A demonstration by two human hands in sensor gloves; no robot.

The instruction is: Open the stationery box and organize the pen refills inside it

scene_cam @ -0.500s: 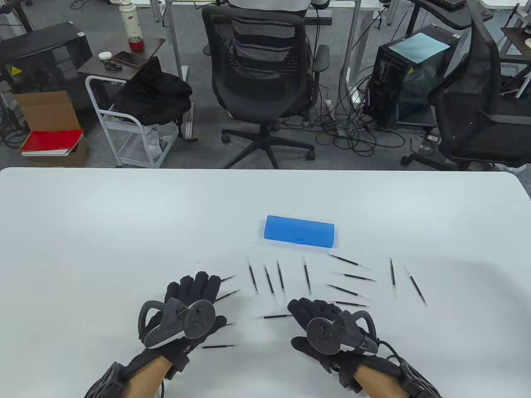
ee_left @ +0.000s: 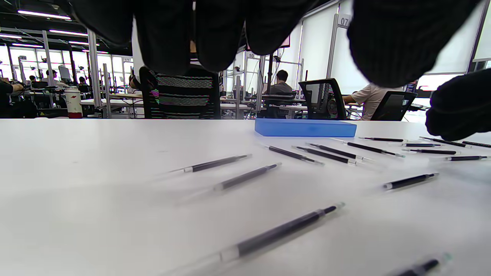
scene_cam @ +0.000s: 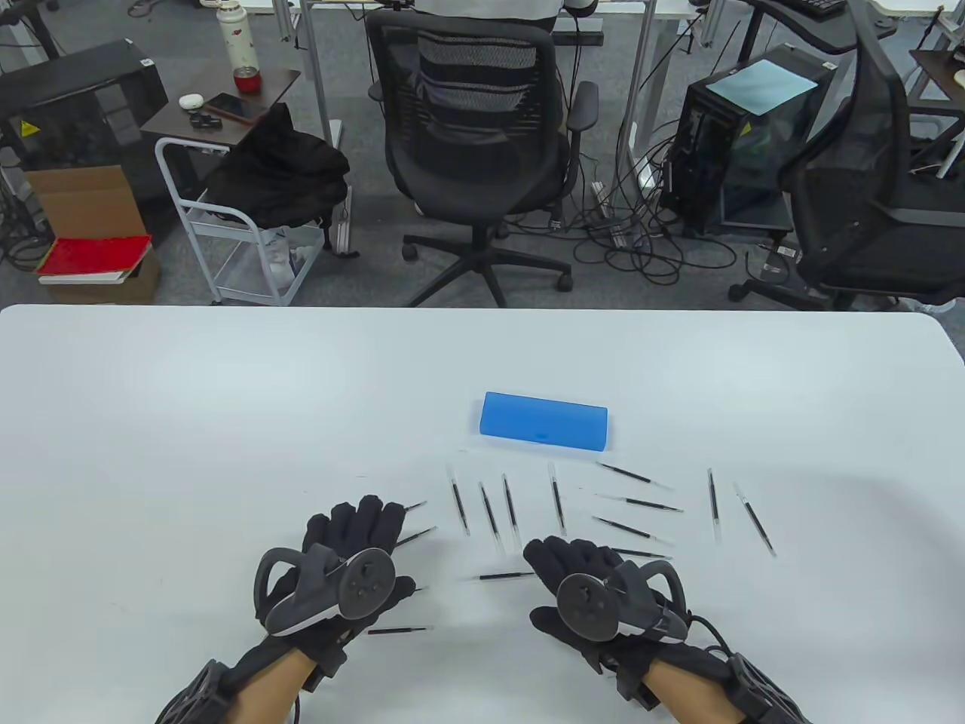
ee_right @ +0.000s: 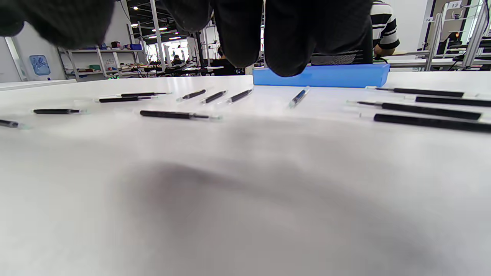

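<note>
A closed blue stationery box [scene_cam: 543, 431] lies on the white table [scene_cam: 226, 422], also visible in the left wrist view [ee_left: 305, 127] and the right wrist view [ee_right: 320, 76]. Several black pen refills [scene_cam: 556, 500] lie scattered in front of it, between and beside my hands. My left hand [scene_cam: 354, 528] hovers low over the refills at the left, fingers relaxed, holding nothing. My right hand [scene_cam: 565, 562] hovers to the right of it, fingers loosely bent, empty; a refill [scene_cam: 505, 576] lies just left of its fingers. In both wrist views the gloved fingers [ee_left: 222, 34] [ee_right: 287, 38] hang above the table.
Beyond the table's far edge stand a black office chair [scene_cam: 475, 151], a white cart [scene_cam: 241, 226] with a dark bag, a computer tower [scene_cam: 742, 143] and cables on the floor. More refills [scene_cam: 750, 516] lie at the right.
Both hands have shifted very slightly; the right hand edged up toward the refills. Nothing was picked up and the box stays closed.
</note>
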